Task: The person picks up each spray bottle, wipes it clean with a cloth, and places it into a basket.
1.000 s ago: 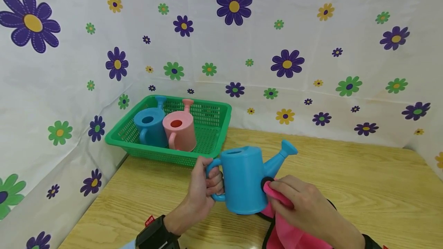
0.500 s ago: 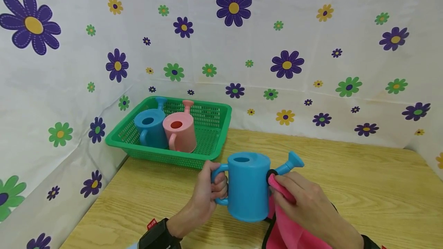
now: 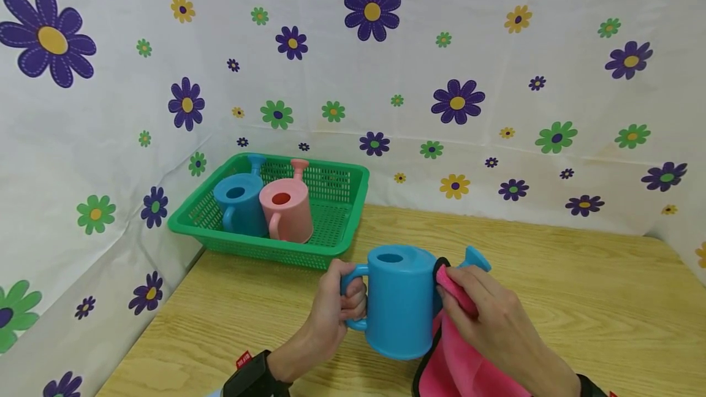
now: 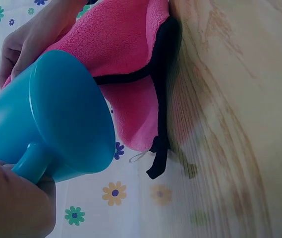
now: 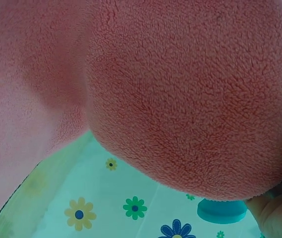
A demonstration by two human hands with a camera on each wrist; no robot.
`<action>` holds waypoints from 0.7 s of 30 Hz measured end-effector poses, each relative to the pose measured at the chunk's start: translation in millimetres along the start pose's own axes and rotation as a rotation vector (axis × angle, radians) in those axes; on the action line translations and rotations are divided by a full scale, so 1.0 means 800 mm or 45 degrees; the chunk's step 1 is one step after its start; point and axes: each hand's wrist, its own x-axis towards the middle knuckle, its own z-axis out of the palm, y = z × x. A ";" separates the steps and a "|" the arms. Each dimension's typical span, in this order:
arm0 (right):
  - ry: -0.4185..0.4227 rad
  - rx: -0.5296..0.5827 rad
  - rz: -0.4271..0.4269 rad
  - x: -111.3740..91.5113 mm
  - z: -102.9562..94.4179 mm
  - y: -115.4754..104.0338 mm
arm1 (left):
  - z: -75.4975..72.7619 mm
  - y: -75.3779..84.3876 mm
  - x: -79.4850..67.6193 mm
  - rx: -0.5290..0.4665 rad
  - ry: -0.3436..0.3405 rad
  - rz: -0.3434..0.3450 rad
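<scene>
A blue watering can [image 3: 401,305] is held up over the table, upright in the head view. My left hand [image 3: 337,305] grips its handle, fingers curled round it. Pinched in my right hand [image 3: 499,323] is a pink towel [image 3: 469,366] with black edging, pressed to the can's side where the spout starts. The hand and cloth hide most of the spout; its flared end [image 3: 477,258] shows above the fingers. From the left wrist, the can's base [image 4: 74,111] faces the camera, with the towel [image 4: 116,44] hanging behind it. The towel [image 5: 190,99] fills most of the right wrist view.
At the back left of the wooden table [image 3: 551,287] stands a green basket [image 3: 336,225]. Inside it sit another blue watering can [image 3: 242,201] and a pink watering can [image 3: 289,213]. A flower-print white cloth [image 3: 419,66] hangs behind and along the left side.
The blue watering can has moved slightly right and down and turned, its spout now pointing more away. My right hand has slid the towel up along the can's side near the spout.
</scene>
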 end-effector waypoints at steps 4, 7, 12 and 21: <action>0.004 -0.004 0.041 -0.001 0.000 -0.001 | 0.000 -0.003 0.000 0.005 0.012 0.001; -0.007 -0.008 0.058 -0.002 0.000 -0.002 | -0.001 -0.005 0.000 0.009 0.029 0.000; -0.038 0.018 -0.028 -0.001 0.001 -0.003 | 0.000 -0.004 0.001 -0.051 0.094 -0.017; -0.049 0.048 -0.127 -0.003 0.002 -0.002 | 0.000 0.001 0.000 -0.150 0.152 0.001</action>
